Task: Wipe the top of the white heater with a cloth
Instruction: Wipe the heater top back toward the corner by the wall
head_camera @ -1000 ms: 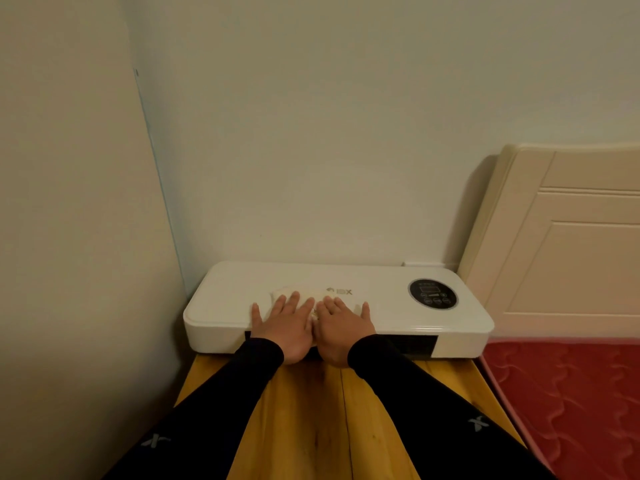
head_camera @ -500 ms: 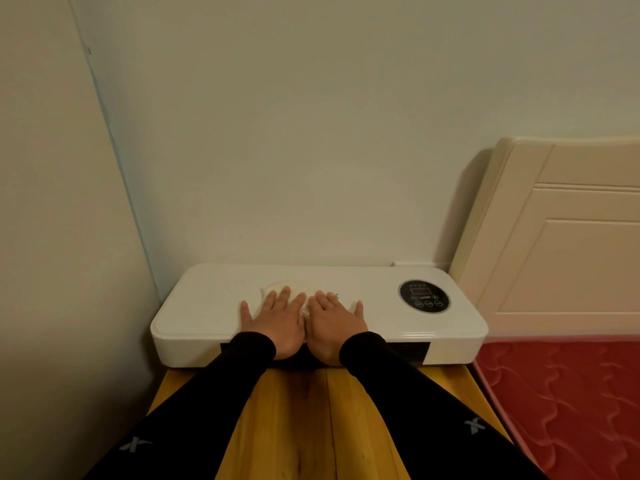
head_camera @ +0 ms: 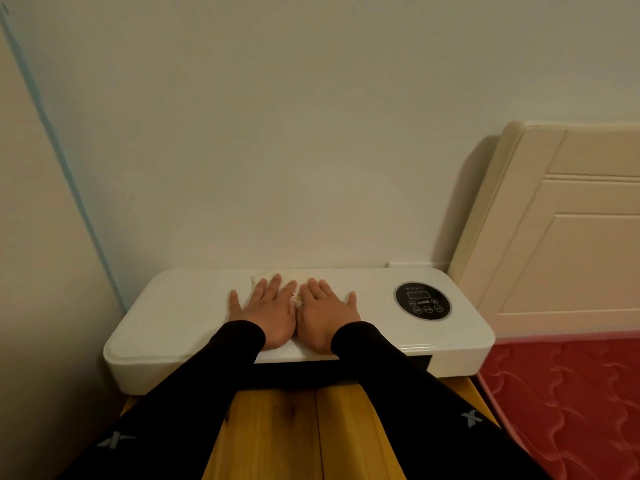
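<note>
The white heater (head_camera: 180,317) lies flat on a wooden table, against the back wall. A pale cloth (head_camera: 300,274) is spread on its top near the rear edge, mostly hidden under my hands. My left hand (head_camera: 266,311) and my right hand (head_camera: 325,313) lie flat on the cloth side by side, palms down and fingers spread, pressing rather than gripping it. Both arms are in black sleeves. A round black control panel (head_camera: 422,301) sits on the heater's right end, apart from my right hand.
The wooden table (head_camera: 294,434) carries the heater and shows bare planks between my arms. A side wall (head_camera: 41,271) closes the left. A cream headboard (head_camera: 561,230) and a red mattress (head_camera: 571,393) stand to the right.
Both hands have slid the cloth away from me, from the heater's front part toward its rear edge. The view has moved closer and slightly right.
</note>
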`<state>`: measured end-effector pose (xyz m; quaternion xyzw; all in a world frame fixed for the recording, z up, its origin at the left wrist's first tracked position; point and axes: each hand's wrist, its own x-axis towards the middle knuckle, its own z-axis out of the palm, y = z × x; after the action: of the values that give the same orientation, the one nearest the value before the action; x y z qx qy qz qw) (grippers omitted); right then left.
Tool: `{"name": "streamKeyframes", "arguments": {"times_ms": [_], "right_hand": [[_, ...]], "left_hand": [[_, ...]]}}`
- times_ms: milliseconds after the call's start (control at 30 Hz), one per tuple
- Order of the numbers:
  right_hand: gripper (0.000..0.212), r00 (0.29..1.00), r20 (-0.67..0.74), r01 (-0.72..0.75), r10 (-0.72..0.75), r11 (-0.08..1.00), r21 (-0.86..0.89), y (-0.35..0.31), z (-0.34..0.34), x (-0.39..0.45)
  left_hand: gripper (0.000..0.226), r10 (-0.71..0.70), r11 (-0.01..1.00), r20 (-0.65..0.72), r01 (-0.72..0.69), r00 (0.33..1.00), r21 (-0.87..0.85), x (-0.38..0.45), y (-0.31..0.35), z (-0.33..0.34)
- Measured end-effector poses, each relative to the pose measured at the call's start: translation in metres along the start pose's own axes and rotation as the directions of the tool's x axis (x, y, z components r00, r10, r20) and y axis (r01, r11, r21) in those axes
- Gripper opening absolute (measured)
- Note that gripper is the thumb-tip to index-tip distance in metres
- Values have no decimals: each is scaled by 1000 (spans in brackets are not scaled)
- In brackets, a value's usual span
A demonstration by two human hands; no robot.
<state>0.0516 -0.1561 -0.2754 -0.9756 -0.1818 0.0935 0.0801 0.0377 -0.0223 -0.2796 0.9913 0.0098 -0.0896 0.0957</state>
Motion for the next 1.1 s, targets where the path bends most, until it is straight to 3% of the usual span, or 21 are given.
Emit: {"name": "streamKeyframes", "arguments": {"times_ms": [500,1100], "right_hand": [[66,1000,-19,-17,17,1000,14,8,-1,18],[65,999,35,-27,27,1000,-13,7,2,-30]], "left_hand": [[55,2,1000,-18,-2,1000,-22,21,2,1],[57,13,1000,17,-13,1000,10,-27,15,6]]}}
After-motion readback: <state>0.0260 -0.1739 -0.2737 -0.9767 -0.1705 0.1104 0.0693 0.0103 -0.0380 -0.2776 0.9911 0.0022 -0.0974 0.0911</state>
